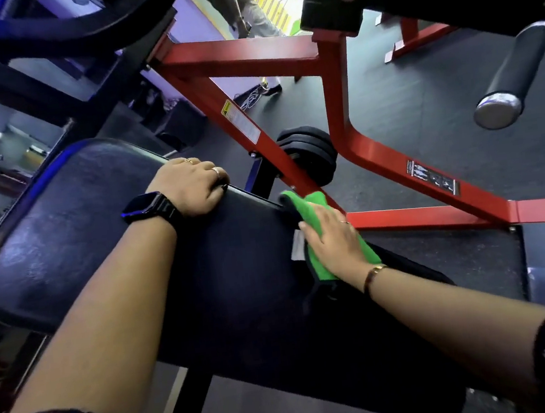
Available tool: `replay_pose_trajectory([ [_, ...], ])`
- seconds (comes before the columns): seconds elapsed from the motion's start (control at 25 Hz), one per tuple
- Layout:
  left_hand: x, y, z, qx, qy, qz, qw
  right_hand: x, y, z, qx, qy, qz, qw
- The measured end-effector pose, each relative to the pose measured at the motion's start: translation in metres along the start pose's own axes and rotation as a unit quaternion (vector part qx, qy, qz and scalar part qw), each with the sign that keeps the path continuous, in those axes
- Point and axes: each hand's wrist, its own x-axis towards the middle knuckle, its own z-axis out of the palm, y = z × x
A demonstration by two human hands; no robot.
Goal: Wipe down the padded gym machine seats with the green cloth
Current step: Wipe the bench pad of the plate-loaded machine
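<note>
A long black padded seat (88, 229) fills the middle of the head view, running from upper left to lower right. My left hand (190, 189), with rings and a black watch on the wrist, grips the pad's far edge. My right hand (335, 239) lies flat on the green cloth (312, 206), pressing it onto the pad's right edge. The cloth sticks out beyond my fingertips and under my palm. A small white tag shows beside the cloth.
A red steel frame (279, 51) rises right behind the pad. Stacked black weight plates (312, 153) sit on it near the cloth. A black padded roller (518, 69) hangs at upper right. A person's legs (254, 13) stand far back. Dark rubber floor (423, 102) lies around.
</note>
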Motion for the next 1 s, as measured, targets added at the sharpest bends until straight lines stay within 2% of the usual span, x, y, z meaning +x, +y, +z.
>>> replay_pose_trajectory([
  [0.08, 0.001, 0.002, 0.0, -0.001, 0.006, 0.0, 1.0, -0.023, 0.04, -0.01, -0.002, -0.002, 0.085, 0.996],
  [0.16, 0.0, 0.002, 0.0, 0.0, 0.01, 0.001, 1.0, -0.03, 0.043, -0.01, -0.025, -0.011, 0.142, 0.989],
  [0.2, 0.0, 0.001, 0.0, 0.001, 0.011, 0.0, 1.0, -0.022, 0.028, -0.006, -0.038, -0.007, 0.132, 0.991],
  [0.36, 0.003, 0.003, 0.001, 0.002, 0.003, 0.0, 1.0, 0.023, -0.059, 0.006, 0.0, -0.042, -0.042, 0.998],
  [0.48, 0.01, 0.023, 0.003, -0.005, -0.037, 0.025, 0.999, 0.02, -0.036, 0.001, 0.039, -0.046, -0.066, 0.996],
  [0.56, 0.016, 0.048, 0.007, -0.016, -0.052, 0.044, 0.998, -0.005, 0.024, -0.003, 0.024, -0.023, 0.001, 0.999],
  [0.64, 0.021, 0.074, 0.014, -0.017, -0.056, 0.061, 0.996, -0.036, 0.08, -0.013, 0.012, -0.024, 0.107, 0.994],
  [0.76, 0.024, 0.097, 0.022, -0.017, -0.051, 0.066, 0.996, -0.046, 0.094, -0.014, -0.021, -0.015, 0.199, 0.98],
  [0.84, 0.026, 0.099, 0.024, -0.016, -0.047, 0.066, 0.997, -0.022, 0.059, -0.01, -0.044, -0.01, 0.168, 0.985],
  [0.92, 0.027, 0.097, 0.026, -0.013, -0.047, 0.069, 0.996, -0.002, 0.02, -0.005, -0.039, -0.03, 0.069, 0.996],
  [1.0, 0.028, 0.095, 0.029, -0.013, -0.042, 0.066, 0.997, 0.007, 0.02, -0.009, -0.015, -0.046, 0.015, 0.999],
])
